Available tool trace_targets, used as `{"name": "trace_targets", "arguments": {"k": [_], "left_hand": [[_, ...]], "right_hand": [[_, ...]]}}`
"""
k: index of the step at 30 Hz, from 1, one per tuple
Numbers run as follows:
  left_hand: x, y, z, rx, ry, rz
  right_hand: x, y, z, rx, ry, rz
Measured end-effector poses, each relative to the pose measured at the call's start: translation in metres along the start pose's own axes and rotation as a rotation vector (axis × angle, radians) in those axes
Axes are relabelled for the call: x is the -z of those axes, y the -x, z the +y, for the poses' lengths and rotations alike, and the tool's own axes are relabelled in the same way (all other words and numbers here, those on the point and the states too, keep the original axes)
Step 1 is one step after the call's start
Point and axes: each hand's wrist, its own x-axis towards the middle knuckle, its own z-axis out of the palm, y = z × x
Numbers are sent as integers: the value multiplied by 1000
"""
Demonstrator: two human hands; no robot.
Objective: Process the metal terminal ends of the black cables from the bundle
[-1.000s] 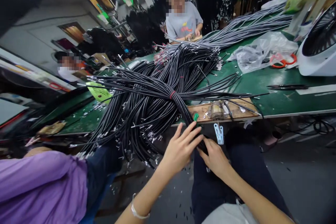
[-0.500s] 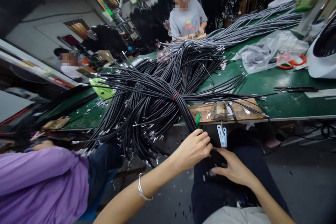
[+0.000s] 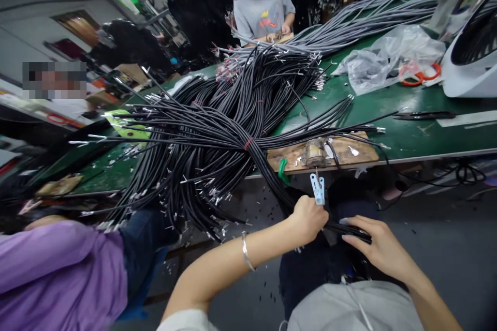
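Note:
My left hand (image 3: 310, 219) is closed around a bundle of black cables (image 3: 267, 170) below the table edge. A red tie binds this bundle higher up, where its ends fan out over a larger heap of black cables. To the right, my right hand (image 3: 378, 243) has its thumb and fingers around several black cables (image 3: 355, 231) over my lap. Just above my left hand, a light blue clothes peg (image 3: 317, 189) hangs from the shaft of a small motor (image 3: 315, 152) on a wooden board (image 3: 359, 152).
Grey cables (image 3: 349, 23) run across the green table (image 3: 411, 145). Orange-handled scissors (image 3: 421, 75), a clear plastic bag (image 3: 373, 67) and a white fan-like housing (image 3: 462, 75) lie at right. A person in purple (image 3: 66, 274) sits close on my left; another (image 3: 266, 10) works opposite.
My right hand has moved right, away from the left, with cables now visible between its fingers. My left hand has shifted slightly right. The view has shifted a little.

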Motion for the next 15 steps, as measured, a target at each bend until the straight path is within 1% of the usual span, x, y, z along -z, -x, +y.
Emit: {"name": "trace_targets", "arguments": {"k": [2, 4, 5, 6, 7, 8, 9, 11, 12, 13, 14, 15], "left_hand": [[2, -10, 5, -52, 34, -77], [6, -16, 8, -118, 68, -133], [8, -16, 9, -149, 83, -144], [11, -13, 9, -176, 93, -130], [14, -9, 10, -196, 98, -87], [16, -2, 11, -207, 101, -21], [17, 7, 13, -209, 102, 65], [15, 27, 18, -178, 127, 235], [12, 37, 20, -156, 170, 310], [7, 47, 22, -126, 252, 393], [0, 55, 23, -85, 393, 491], [-8, 61, 22, 2, 578, 625]], "right_hand": [[0, 6, -3, -42, -31, 20], [2, 13, -2, -92, -72, 31], [5, 18, -1, -119, -104, 38], [9, 23, 2, -144, -159, 41], [15, 27, 5, -157, -245, 33], [21, 31, 9, -158, -358, 20], [28, 33, 13, -136, -497, -10], [38, 35, 19, -45, -751, -56], [41, 34, 20, 2, -821, -37], [41, 32, 18, 28, -835, 20], [38, 28, 14, 26, -798, 104], [33, 24, 8, 6, -721, 191]]}}
